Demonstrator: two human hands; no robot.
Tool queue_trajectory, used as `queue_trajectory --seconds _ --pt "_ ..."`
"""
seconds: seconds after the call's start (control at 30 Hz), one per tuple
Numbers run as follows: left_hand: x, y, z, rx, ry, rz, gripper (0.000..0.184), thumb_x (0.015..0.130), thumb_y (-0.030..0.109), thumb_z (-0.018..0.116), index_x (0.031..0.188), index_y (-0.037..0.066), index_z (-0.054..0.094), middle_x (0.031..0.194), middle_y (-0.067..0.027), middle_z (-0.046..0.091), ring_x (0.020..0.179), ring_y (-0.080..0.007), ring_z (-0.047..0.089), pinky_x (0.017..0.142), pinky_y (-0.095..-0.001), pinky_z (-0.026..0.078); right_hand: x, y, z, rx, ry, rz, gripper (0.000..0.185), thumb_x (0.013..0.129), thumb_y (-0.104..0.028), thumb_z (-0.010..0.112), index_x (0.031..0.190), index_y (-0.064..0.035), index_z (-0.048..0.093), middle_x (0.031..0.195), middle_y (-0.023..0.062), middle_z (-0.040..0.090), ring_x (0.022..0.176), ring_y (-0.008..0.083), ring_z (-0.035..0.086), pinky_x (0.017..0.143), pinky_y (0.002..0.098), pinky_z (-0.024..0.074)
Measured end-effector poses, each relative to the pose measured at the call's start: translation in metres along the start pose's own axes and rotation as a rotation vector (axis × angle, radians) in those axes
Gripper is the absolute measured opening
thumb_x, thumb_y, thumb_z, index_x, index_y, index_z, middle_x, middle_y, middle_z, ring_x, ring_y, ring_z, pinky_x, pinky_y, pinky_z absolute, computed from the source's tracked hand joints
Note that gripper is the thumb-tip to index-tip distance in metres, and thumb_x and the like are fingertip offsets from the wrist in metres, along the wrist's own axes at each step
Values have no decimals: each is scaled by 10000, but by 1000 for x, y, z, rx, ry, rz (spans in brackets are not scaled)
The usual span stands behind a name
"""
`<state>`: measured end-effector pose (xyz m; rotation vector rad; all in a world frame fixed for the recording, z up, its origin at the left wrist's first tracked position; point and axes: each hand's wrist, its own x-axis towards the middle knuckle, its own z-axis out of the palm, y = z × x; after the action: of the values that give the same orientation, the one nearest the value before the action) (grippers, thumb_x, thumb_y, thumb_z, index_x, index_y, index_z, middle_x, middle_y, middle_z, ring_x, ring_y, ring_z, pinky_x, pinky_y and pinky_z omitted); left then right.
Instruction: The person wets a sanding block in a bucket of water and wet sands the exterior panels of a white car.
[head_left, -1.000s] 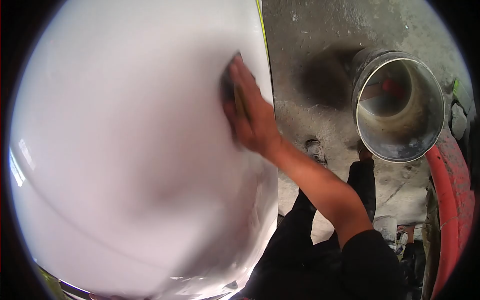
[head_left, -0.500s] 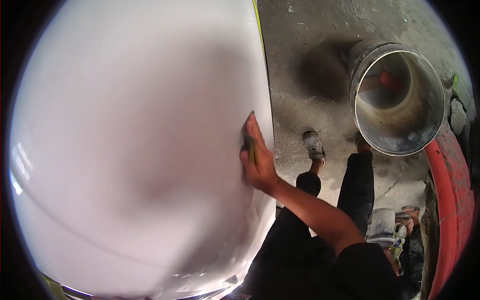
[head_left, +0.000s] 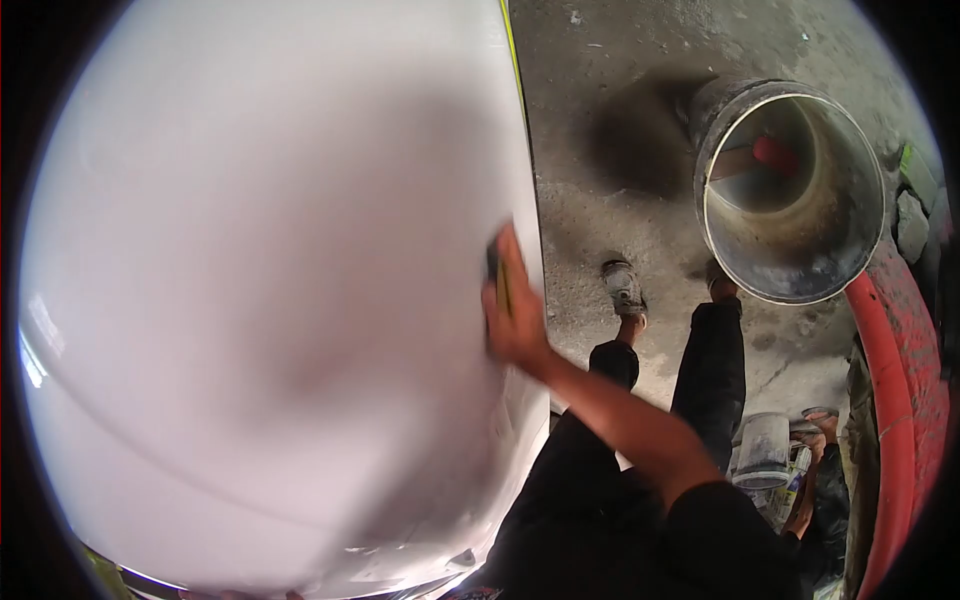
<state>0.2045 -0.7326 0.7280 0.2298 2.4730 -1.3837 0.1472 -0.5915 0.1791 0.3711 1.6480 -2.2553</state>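
Observation:
My right hand (head_left: 518, 325) is closed round a dark sanding block (head_left: 493, 262) with a yellowish side. It lies against the glossy white panel (head_left: 250, 250), close to the panel's right edge. The fingers point up along the block, and the block's underside is hidden. A yellow-green strip (head_left: 512, 45) runs along the upper right edge of the panel. I cannot make out my left hand in the view.
A large drum (head_left: 795, 200) stands at the upper right, with a red item (head_left: 772, 153) inside. Below it are a curved red part (head_left: 890, 390) and a small bucket (head_left: 765, 450). Another person's arm (head_left: 803, 505) shows at the lower right. Feet stand on the concrete floor (head_left: 590, 180).
My right hand has come down and slightly right along the panel from a second ago, still holding the block. Over the last half second it has shifted only a little.

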Motion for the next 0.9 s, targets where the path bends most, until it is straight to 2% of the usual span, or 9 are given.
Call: queue_trajectory --seconds 0.07,0.17,0.27,0.37,0.5,0.57,0.6,0.7,0.9 --pt "5 4 -6 -11 10 16 922 1008 640 354 1442 -173 343 1474 -359 397 1339 -507 431 1072 -606 416 111 -7 -3 -93 36 -221 626 1007 -125 532 1522 99 256 1596 311 238 1503 439 205 1231 449 189" --pt "12 5 -12 39 -39 45 886 1013 626 364 1499 -111 293 1487 -361 380 1349 -512 419 1090 -623 384 276 -35 -11 -416 242 -618 142 983 -102 520 914 21 507 892 239 603 799 438 602 583 518 480" --pt "11 1 -6 9 -37 60 877 990 670 373 1573 30 234 1550 -333 301 1436 -519 277 1117 -680 301 268 -27 -13 -344 193 -483 205 998 -148 510 1125 0 577 962 273 633 866 475 627 683 510 523" --pt "85 49 -23 -102 69 95 899 974 701 357 1581 52 224 1596 -300 227 1467 -524 193 1118 -718 263 135 -10 -13 -107 85 -323 606 968 -100 573 1512 32 341 1534 287 381 1426 416 385 1183 441 320" --pt "86 49 -23 -77 68 87 926 967 718 333 1575 28 230 1604 -291 210 1468 -517 201 1132 -692 285 131 -7 -11 -123 83 -380 599 967 -83 573 1507 45 348 1554 293 346 1464 424 316 1209 438 270" --pt "42 14 -6 -55 49 116 950 974 706 333 1553 -40 223 1578 -319 242 1445 -510 265 1130 -643 338 239 -4 -7 -586 283 -711 336 988 -194 559 1221 48 574 1343 272 561 1126 463 603 843 503 552" --pt "28 3 -2 -42 38 132 964 978 700 333 1542 -74 220 1565 -333 258 1434 -506 296 1129 -618 364 268 -68 -24 -246 107 -114 256 984 -187 557 1071 53 577 1218 256 612 940 453 637 676 524 552" --pt "46 13 -10 49 40 141 976 994 669 342 1495 -160 218 1489 -390 338 1364 -505 412 1088 -554 451 271 -48 -19 -302 195 -375 269 1007 -248 508 1061 -1 603 1092 294 628 900 510 604 737 571 489" --pt "16 -1 -9 158 -56 98 895 1018 600 379 1484 -152 251 1445 -396 397 1345 -501 442 1049 -592 467 -66 9 9 248 39 87 637 968 -26 471 1539 94 216 1607 332 172 1526 408 160 1239 440 160"
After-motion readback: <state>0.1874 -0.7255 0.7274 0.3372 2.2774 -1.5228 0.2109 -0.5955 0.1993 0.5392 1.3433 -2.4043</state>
